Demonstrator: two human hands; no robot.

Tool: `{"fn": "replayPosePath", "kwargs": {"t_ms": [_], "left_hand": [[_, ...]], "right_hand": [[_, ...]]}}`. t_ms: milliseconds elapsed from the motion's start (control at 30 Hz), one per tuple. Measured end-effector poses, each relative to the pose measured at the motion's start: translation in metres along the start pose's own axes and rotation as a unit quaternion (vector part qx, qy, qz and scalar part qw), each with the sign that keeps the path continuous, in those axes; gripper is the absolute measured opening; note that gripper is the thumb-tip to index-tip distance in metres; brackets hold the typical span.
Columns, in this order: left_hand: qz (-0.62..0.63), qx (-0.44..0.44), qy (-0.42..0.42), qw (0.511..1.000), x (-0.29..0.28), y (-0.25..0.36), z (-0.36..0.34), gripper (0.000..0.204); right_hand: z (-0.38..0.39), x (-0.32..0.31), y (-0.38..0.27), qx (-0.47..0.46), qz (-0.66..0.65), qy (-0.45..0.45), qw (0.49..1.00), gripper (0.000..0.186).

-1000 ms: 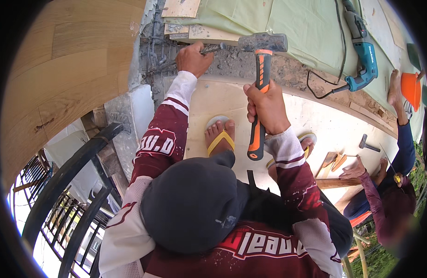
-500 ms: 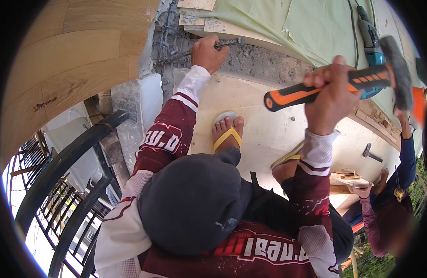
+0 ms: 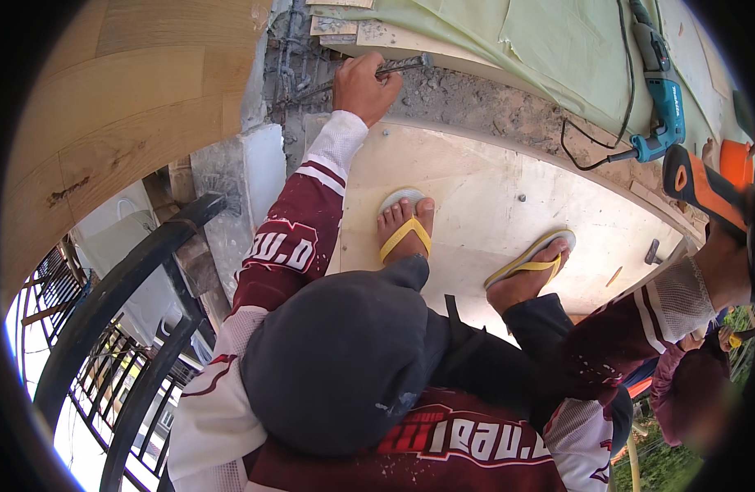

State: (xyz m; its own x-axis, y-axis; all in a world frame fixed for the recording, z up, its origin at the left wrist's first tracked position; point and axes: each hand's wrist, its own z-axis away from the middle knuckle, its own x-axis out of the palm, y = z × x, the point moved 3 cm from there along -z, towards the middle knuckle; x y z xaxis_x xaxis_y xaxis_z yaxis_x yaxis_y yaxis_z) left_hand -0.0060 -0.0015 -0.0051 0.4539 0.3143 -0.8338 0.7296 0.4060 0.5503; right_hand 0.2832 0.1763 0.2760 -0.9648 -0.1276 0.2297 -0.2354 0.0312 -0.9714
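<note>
My left hand (image 3: 365, 88) grips a steel chisel (image 3: 412, 62), held low and slanted over a rough strip of broken concrete (image 3: 455, 98), beside exposed thin pipes or bars (image 3: 289, 74). My right hand (image 3: 726, 261) is at the far right edge, mostly cut off, closed on a hammer whose black and orange handle (image 3: 705, 189) shows; its head is out of view.
A teal corded drill (image 3: 663, 111) lies on a green sheet (image 3: 558, 41). My sandaled feet stand on a pale board (image 3: 468, 180). A black railing (image 3: 123, 283) is at left, wooden flooring (image 3: 148, 66) above it. An orange bucket (image 3: 734, 160) and a co-worker (image 3: 693, 394) are at right.
My right hand has swung the hammer from the middle out to the right edge, tilting it. My left hand with the chisel appears higher and farther right in the picture.
</note>
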Motion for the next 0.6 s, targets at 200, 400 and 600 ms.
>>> {"fn": "replayPosePath", "kwargs": {"t_ms": [200, 400, 600], "left_hand": [[0.004, 0.006, -0.023, 1.0, -0.001, 0.001, 0.0, 0.029], [0.005, -0.018, -0.045, 0.999, -0.001, -0.004, -0.005, 0.027], [-0.004, -0.014, -0.052, 0.999, 0.0, -0.004, -0.006, 0.028]], "right_hand": [[0.146, 0.014, 0.166, 0.462, 0.121, -0.11, 0.872, 0.02], [0.109, -0.057, 0.11, 0.243, 0.044, -0.037, 0.968, 0.018], [0.003, -0.048, -0.017, -0.096, -0.085, 0.108, 0.986, 0.021]]}}
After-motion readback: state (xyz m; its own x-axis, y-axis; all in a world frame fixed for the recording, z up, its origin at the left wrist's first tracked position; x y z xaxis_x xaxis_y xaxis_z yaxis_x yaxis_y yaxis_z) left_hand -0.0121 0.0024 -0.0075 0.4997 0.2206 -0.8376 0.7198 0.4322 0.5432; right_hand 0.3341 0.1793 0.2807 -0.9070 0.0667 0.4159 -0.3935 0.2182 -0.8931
